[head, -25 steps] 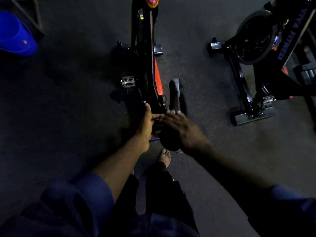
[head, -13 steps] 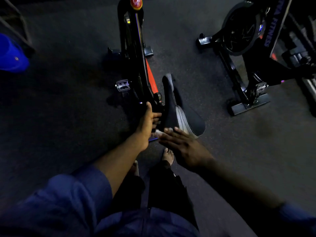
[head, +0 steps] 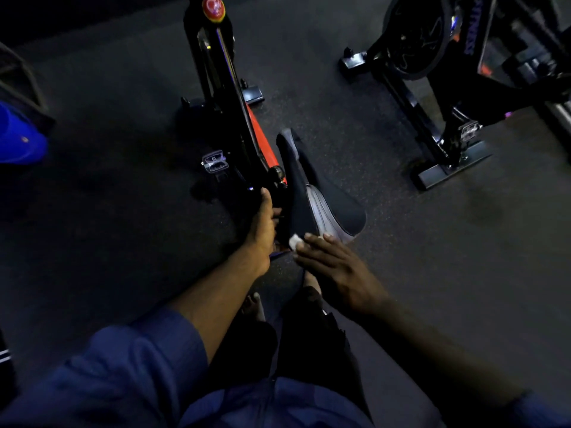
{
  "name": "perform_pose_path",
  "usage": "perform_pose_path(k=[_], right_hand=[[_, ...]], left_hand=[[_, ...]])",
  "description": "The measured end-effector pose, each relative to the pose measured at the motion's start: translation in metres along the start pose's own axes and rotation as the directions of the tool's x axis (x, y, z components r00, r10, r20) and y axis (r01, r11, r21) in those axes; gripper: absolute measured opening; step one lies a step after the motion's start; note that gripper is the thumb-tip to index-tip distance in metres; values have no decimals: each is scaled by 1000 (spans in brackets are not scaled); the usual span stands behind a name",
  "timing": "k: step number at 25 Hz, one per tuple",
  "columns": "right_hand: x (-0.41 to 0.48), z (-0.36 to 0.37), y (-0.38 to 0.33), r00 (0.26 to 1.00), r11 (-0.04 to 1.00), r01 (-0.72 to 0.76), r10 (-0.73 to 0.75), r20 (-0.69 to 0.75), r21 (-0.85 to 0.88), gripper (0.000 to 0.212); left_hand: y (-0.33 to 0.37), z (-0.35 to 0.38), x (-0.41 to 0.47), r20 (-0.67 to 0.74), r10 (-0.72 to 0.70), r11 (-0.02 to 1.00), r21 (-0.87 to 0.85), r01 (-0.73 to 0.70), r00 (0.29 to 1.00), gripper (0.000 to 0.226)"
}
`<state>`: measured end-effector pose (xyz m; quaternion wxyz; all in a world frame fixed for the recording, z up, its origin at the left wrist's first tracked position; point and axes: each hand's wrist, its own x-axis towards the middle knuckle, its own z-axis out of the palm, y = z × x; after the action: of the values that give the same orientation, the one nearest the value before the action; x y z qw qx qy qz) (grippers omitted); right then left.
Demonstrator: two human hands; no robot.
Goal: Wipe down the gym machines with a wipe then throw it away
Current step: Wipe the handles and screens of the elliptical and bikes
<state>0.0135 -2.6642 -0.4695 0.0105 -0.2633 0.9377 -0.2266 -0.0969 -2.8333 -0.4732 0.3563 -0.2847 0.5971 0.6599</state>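
Saddle (head: 324,208) of a black-and-orange spin bike (head: 222,88) stands over the middle of the dark floor (head: 108,242), nose pointing away, grey-striped rear nearest the person. The right hand (head: 336,270) lies with fingers straight against that rear edge, pressing a small white wipe (head: 295,241) under its fingertips. The left hand (head: 262,230) is curled round the bike's frame just beside and below the saddle, thumb pointing up along it. A metal pedal (head: 214,162) juts from the bike's left side. A second black bike (head: 432,72) stands well apart toward the floor's far right; a blue object (head: 18,140) lies at its left edge.
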Motion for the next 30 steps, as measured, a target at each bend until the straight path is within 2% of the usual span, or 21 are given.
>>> perform_pose_path(k=[2,5,7,11,13,16,18,19,21,22,23,24,26,27,28,30], right_hand=[[4,-2,9,998,998,65,-65,-24,-5,35],[48,-20,30,979,990,-136,140,-148,34,37],[57,-22,26,974,984,-173,177,-138,37,40],[26,-9,10,993,995,96,-98,-70,-38,33],[44,-12,30,988,990,131,-134,-75,-44,37],[112,-19,67,981,998,38,-47,-188,-55,40],[154,-26,85,963,995,-85,66,-260,-61,38],[163,-28,87,951,990,-131,111,-289,-48,36],[155,-27,86,946,986,-163,150,-287,-21,34],[142,-26,84,959,988,-151,141,-247,-22,36],[128,-26,82,970,990,-137,130,-207,-19,38],[118,-25,81,974,990,-140,135,-183,-17,40],[128,-26,87,966,988,-151,151,-210,14,41],[141,-27,88,955,987,-157,163,-249,45,41],[156,-28,90,944,987,-141,157,-290,74,43],[176,-36,91,938,976,-172,203,-281,134,46]], left_hand=[[-1,4,2,-10,-15,1000,-8,15,1000,65],[-3,4,9,-19,-2,1000,-5,2,1000,71],[2,6,5,-19,-5,1000,4,5,1000,73],[9,10,9,-55,13,1000,-26,-14,998,69],[5,12,22,-106,41,999,-24,-44,994,71],[10,31,27,-167,17,994,-103,-34,986,85],[20,48,29,-178,47,997,-51,-57,983,100],[23,57,33,-211,43,999,-4,-45,976,95],[19,56,37,-243,89,990,-80,-112,966,57],[22,58,34,-253,154,987,89,-136,955,51],[21,63,37,-389,287,950,233,-208,876,53],[23,65,42,-436,183,963,261,-71,881,51],[18,66,41,-246,92,851,522,52,965,54],[14,64,46,-171,56,834,550,48,984,54],[15,66,48,-188,75,830,556,44,979,53],[15,66,48,-300,134,842,537,51,944,55]])
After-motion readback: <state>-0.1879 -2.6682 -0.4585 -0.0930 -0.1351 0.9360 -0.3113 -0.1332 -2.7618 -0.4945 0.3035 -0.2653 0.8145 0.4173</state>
